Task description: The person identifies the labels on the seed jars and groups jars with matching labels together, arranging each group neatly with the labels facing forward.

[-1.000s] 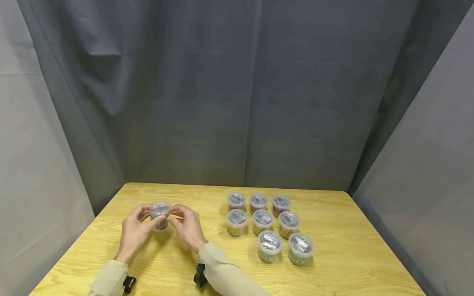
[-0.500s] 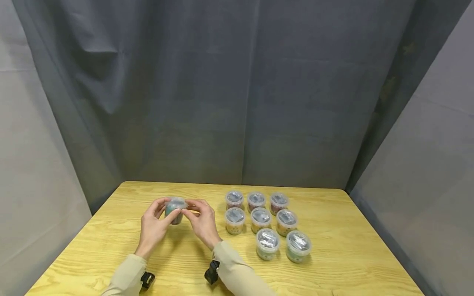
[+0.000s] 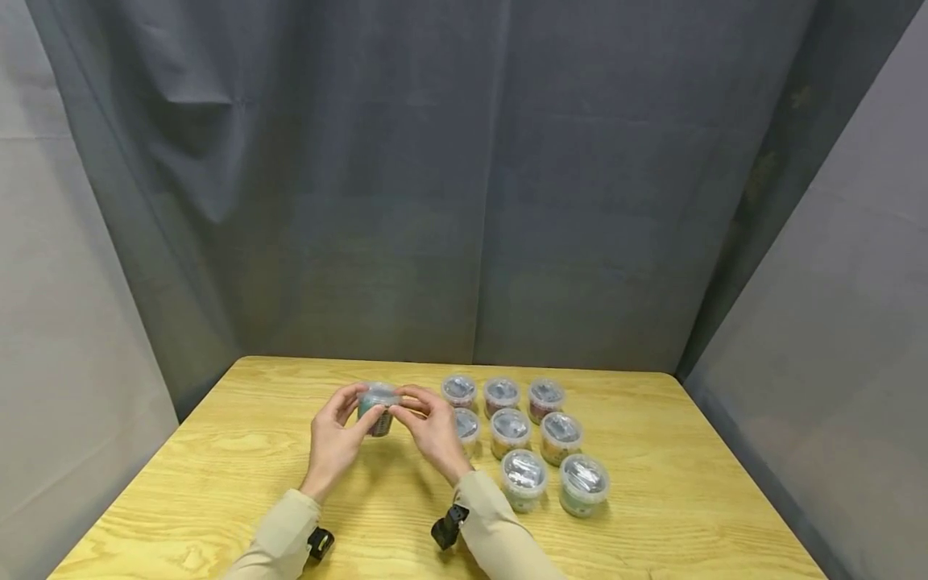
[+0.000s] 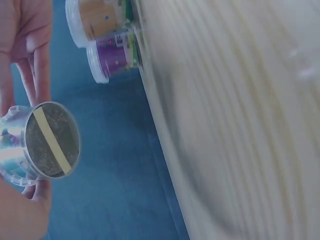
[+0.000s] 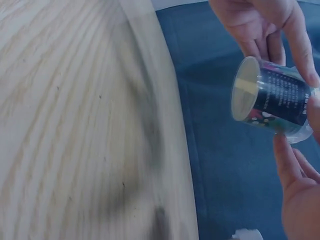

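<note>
Both hands hold a small round plastic tub (image 3: 379, 400) with a clear lid and a teal label, raised above the table at the left of the other tubs. My left hand (image 3: 335, 447) grips its left side, thumb in front. On its right side, the thumb and fingers of my right hand (image 3: 433, 431) pinch it near the lid. From the left wrist, the tub's base (image 4: 52, 140) shows dark contents crossed by a pale strip. Dark label panel with white print (image 5: 282, 97) faces the right wrist camera.
Right of the hands, several lidded tubs stand in rows: dark red ones (image 3: 502, 393) at the back, orange ones (image 3: 511, 433) in the middle, two green ones (image 3: 584, 485) in front. The right hand partly hides one orange tub. A grey curtain (image 3: 362, 201) hangs behind the wooden table (image 3: 674, 499).
Both hands have lifted the tub off the table and carried it rightward, closer to the rows. The standing tubs have stayed in place.
</note>
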Motion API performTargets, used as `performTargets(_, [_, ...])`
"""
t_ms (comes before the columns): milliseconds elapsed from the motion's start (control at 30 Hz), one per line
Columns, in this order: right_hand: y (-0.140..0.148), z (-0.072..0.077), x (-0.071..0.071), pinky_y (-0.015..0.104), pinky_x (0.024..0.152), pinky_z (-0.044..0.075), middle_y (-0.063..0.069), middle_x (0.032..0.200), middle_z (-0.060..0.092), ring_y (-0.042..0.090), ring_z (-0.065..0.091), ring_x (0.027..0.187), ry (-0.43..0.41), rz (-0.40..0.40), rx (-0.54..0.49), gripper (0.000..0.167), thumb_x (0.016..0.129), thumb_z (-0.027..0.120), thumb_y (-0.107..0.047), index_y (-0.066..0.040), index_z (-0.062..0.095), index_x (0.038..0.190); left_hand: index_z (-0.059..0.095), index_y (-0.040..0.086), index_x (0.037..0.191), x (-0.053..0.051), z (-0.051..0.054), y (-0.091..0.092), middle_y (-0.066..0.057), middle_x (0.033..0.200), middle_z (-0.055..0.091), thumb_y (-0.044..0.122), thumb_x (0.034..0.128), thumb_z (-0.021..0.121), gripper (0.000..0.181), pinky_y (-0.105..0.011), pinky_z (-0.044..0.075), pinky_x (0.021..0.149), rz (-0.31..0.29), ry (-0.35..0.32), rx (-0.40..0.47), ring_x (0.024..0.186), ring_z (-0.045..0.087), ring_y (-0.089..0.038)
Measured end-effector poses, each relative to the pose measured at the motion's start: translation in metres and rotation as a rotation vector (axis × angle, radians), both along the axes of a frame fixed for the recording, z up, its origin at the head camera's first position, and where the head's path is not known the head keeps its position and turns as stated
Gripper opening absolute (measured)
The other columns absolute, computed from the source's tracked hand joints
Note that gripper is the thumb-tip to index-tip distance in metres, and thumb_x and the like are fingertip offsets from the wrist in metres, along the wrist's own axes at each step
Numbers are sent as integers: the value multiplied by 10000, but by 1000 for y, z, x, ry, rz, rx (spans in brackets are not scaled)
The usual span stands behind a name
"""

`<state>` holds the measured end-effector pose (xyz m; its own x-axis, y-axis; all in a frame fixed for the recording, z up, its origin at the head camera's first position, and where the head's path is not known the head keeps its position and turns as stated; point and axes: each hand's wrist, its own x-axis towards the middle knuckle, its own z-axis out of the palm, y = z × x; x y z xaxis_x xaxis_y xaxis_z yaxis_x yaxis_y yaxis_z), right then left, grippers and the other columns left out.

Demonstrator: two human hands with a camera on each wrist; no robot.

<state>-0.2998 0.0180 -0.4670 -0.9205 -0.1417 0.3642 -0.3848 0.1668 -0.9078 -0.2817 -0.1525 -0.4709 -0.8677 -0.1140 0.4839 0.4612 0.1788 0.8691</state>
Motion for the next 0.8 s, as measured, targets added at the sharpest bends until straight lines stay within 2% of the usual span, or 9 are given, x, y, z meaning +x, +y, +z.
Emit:
performTargets(100, [5, 0, 2, 311, 928, 562, 56, 1292, 641, 241, 651, 1148, -30, 23, -18, 313, 902, 716, -264, -168, 688, 1199, 618, 45, 1235, 1, -2, 8, -160, 1339, 580, 172, 856, 768, 427, -347, 433, 1081, -3, 6, 22, 1299, 528, -328])
performTargets(200, [11, 2, 4, 312, 930, 560, 49, 1248, 667, 235, 647, 1155, -54, 13, -19, 320, 893, 727, -292, -165, 690, 1184, 610, 38, 1251, 1, -1, 15, -164, 1338, 580, 128, 864, 754, 422, -320, 424, 1090, -24, 13, 35, 1299, 528, -308])
performTargets(433, [29, 11, 12, 343, 889, 578, 39, 1144, 713, 222, 678, 1086, -40, -89, 25, 294, 872, 745, -345, -175, 716, 1111, 525, -28, 1352, 20, 25, 34, -253, 1353, 561, 56, 899, 703, 494, -458, 425, 1080, -77, 6, -49, 1278, 536, -378])
performTargets(533, [34, 13, 15, 348, 876, 581, 35, 1099, 728, 216, 687, 1060, -44, -135, 23, 274, 856, 761, -360, -189, 728, 1069, 508, -37, 1368, 18, 20, 38, -257, 1356, 558, 50, 892, 708, 524, -469, 441, 1068, -81, 20, -50, 1260, 551, -386])
performTargets(667, [42, 17, 17, 317, 840, 587, 45, 1056, 736, 209, 696, 1024, -40, -180, -12, 266, 837, 778, -359, -183, 738, 1033, 514, -27, 1369, 4, 6, 42, -237, 1358, 566, 79, 879, 730, 546, -446, 454, 1064, -76, 23, -49, 1253, 563, -368])
performTargets(733, [46, 19, 18, 300, 805, 587, 55, 1037, 735, 209, 698, 994, -35, -193, -29, 262, 836, 780, -346, -168, 739, 1023, 525, -4, 1368, -2, -2, 43, -209, 1364, 570, 129, 877, 741, 553, -424, 456, 1068, -79, -10, -43, 1257, 567, -344])
performTargets(800, [50, 21, 19, 287, 778, 584, 59, 1027, 732, 207, 696, 972, -44, -196, -45, 261, 833, 786, -334, -159, 738, 1020, 539, 12, 1363, -3, -4, 44, -185, 1354, 584, 202, 876, 749, 563, -402, 464, 1066, -99, -63, -32, 1246, 579, -319])
